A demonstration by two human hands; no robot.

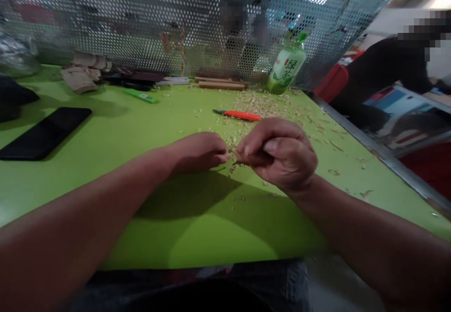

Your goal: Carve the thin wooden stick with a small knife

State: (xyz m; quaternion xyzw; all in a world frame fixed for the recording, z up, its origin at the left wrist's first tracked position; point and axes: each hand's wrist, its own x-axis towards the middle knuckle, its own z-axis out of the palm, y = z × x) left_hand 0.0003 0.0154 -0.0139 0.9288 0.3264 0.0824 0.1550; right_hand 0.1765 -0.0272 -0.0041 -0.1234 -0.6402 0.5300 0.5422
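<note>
My left hand (202,151) is closed just above the green table (197,237), its fingertips pinched round something too small and hidden to name. Close to its right, my right hand (282,154) is curled into a fist, with a thin dark tip (237,162) poking out on its left side; the rest of that object is hidden in the fingers. A narrow gap lies between the two hands. Beyond them rests a red-handled knife (243,115), and pale wood shavings (260,103) are scattered around it and under the hands.
A black phone (45,133) lies at the left, with a green cutter (141,96) farther back. Wooden sticks (223,84) and a green tea bottle (286,66) stand along the perforated metal screen (141,25). A person in dark clothing (384,67) is at the right, past the table edge.
</note>
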